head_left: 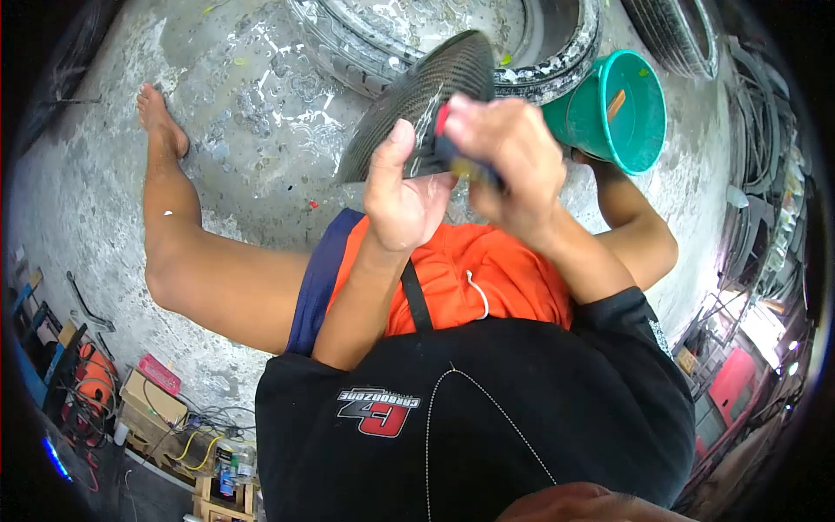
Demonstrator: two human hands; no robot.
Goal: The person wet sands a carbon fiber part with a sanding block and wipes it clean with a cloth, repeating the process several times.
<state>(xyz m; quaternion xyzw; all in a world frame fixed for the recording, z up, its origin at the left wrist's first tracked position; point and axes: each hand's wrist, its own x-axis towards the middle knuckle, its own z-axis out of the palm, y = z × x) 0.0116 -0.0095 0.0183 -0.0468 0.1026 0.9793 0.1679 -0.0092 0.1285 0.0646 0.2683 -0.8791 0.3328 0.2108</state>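
Note:
A curved, glossy black carbon-fibre part point(435, 78) is tilted upright in front of my lap. My left hand point(404, 196) holds its near lower edge, thumb up along the side and fingers underneath, partly hidden. Blurred by motion, my right hand point(513, 157) is closed round a dark hand-sized object point(470, 163) with red and yellow parts. That object is up against the face of the part; its exact kind cannot be made out. The part's surface looks wet near my hands.
Behind the part, a tyre point(557, 74) lies on the wet concrete floor point(252, 96). A green bucket point(639, 113) with a brown stick-like piece inside leans by my right leg. Another tyre point(674, 35) is at the upper right. Cables, a wooden box point(150, 409) and tools lie lower left.

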